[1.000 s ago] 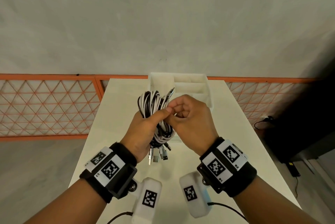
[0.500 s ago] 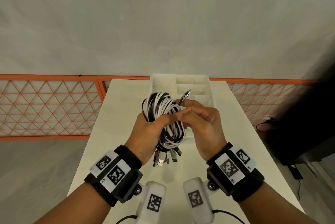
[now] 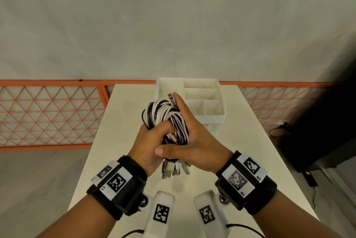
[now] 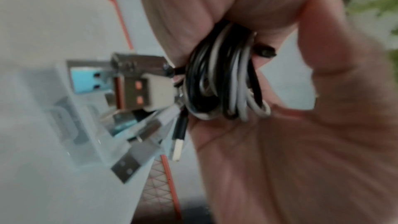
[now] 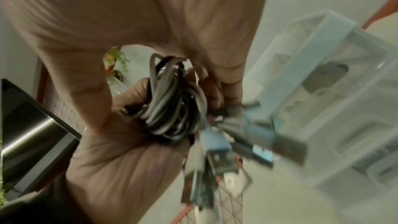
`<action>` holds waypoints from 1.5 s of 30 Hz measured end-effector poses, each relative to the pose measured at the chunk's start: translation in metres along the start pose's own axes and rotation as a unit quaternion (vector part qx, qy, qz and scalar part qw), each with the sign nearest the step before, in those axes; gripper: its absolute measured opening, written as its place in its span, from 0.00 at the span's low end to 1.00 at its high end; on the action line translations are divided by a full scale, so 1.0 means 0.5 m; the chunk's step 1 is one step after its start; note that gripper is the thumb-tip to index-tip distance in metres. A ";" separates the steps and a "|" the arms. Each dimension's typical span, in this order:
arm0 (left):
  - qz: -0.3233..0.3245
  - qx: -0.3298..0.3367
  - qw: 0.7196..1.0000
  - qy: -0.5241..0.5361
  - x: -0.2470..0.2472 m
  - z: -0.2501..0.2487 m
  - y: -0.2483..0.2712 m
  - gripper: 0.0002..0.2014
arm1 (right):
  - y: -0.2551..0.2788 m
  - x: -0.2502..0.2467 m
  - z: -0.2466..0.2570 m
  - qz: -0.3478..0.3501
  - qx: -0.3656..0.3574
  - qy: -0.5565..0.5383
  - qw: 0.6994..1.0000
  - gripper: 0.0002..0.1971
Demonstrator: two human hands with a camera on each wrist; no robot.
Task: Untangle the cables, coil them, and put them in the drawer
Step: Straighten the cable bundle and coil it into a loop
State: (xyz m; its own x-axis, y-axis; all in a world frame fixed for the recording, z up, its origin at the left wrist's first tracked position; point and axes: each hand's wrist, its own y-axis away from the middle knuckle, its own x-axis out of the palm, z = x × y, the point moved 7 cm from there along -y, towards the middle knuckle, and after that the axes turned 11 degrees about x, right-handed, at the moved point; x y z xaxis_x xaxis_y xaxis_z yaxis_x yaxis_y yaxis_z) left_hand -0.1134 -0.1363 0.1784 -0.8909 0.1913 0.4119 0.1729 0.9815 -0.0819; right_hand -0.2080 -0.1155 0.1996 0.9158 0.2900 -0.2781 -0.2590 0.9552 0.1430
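Here the left hand (image 3: 148, 141) gripped the cable bundle (image 3: 165, 120) at its middle, and the right hand (image 3: 194, 139) cupped it from the right, fingers wrapped around. The bundle stood upright above the desk (image 3: 119, 122), plugs hanging down, and the drawer (image 3: 204, 100) lay just beyond, nearer the right hand.

No legible text; wrist bands (image 3: 117, 181) carry only black-and-white marker squares (tiny digits, unreadable).
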 end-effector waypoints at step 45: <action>0.136 0.020 0.964 -0.225 -0.031 -0.009 0.011 0.13 | -0.037 -0.011 -0.087 -0.078 0.071 0.162 0.981 0.32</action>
State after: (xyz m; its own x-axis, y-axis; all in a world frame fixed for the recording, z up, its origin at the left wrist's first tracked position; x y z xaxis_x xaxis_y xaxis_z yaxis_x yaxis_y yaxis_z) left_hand -0.0968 -0.1336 0.1758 -0.9082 0.4134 -0.0659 0.4184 0.8921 -0.1705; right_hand -0.2214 -0.1320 0.1574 0.7891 0.1663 -0.5913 -0.0575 0.9784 0.1985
